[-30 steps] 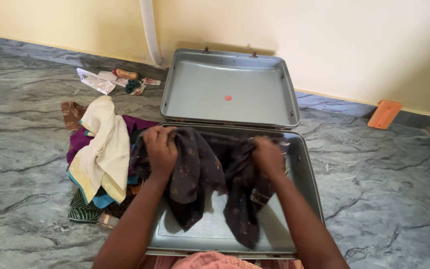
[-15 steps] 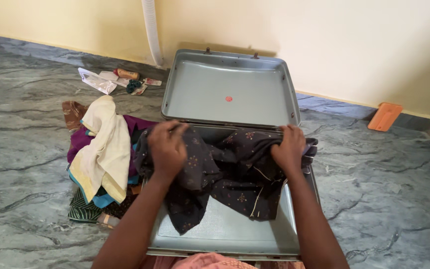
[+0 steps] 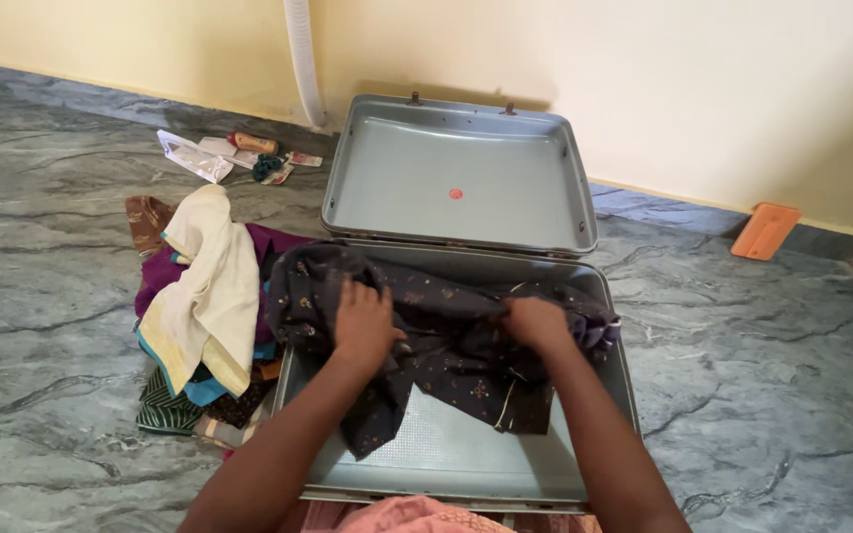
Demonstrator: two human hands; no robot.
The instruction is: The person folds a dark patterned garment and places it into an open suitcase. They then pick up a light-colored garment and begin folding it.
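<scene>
a: status on the suitcase (image 3: pixel 604 296)?

b: open on the floor, lid back near the wall. one dark printed garment (image 3: pixel 446 345) lies spread across the far half of the base, part draped over the left rim. near half of the base is bare.

a: hands?

b: left hand (image 3: pixel 365 321) flat, pressing the cloth. right hand (image 3: pixel 537 323) closed on a fold of it.

a: what's left?

b: looks early. clothes pile (image 3: pixel 204 316) sits just left of the case, unpacked, cream cloth on top. small clutter (image 3: pixel 234 153) by the white pipe (image 3: pixel 303 59), orange block (image 3: pixel 764 231) at the right. nothing blocks the case.
</scene>
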